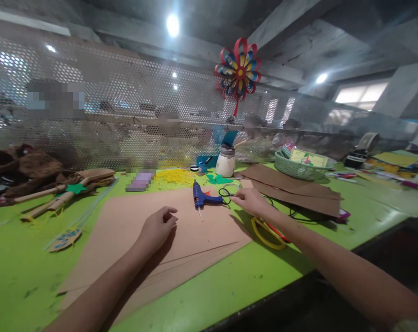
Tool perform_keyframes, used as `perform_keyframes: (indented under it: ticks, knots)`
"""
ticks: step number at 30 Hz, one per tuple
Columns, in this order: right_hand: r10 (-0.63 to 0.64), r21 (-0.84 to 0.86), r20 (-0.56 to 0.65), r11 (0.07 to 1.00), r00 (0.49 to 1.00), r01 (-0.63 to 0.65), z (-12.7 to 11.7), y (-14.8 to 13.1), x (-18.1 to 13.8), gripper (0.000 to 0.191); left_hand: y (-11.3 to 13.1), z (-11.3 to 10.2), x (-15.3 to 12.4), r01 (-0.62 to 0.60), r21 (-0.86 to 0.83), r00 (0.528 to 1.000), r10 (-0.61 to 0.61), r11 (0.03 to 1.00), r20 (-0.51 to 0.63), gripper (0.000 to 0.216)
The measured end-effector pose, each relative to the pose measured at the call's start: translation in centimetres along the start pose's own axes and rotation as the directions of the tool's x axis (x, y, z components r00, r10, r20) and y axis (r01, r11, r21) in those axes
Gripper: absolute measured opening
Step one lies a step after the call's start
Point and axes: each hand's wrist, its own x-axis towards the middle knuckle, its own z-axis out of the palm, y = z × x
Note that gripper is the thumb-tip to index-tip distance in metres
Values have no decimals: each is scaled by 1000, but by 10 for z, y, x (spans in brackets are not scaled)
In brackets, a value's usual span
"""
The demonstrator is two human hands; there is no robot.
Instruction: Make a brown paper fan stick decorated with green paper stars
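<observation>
My left hand [157, 229] rests on a large brown paper sheet [126, 230] on the green table [229, 286], fingers loosely curled with nothing in them. My right hand [251, 201] reaches forward, its fingers pinched at the black cord [225, 192] of a blue glue gun [202, 198] that lies on the far edge of the sheet. Yellow-handled scissors [268, 234] lie under my right forearm.
More brown sheets [292, 186] lie at the right, behind them a green basket [299, 168] with cards. A white jar [225, 161], yellow shreds [176, 176], sticks [50, 198] and dark brown material [25, 168] line the mesh screen. A paper flower [238, 69] hangs on the mesh.
</observation>
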Motion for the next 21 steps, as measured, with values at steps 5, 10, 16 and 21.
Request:
perform_keyframes:
  ticks: [5, 10, 16, 21]
  knots:
    - [-10, -36, 51, 999, 999, 12, 20, -3, 39, 38, 6, -2, -2, -28, 179, 998, 18, 983, 53, 30]
    - [-132, -102, -52, 987, 990, 127, 20, -12, 48, 38, 6, 1, -7, -109, 257, 992, 88, 960, 93, 27]
    - [-477, -184, -7, 864, 879, 468, 37, -44, 42, 33, 8, 4, -12, -247, 357, 966, 198, 901, 168, 25]
    - [-524, -270, -3, 821, 852, 504, 51, -34, 51, 28, 7, 6, -9, -271, 356, 959, 221, 894, 177, 26]
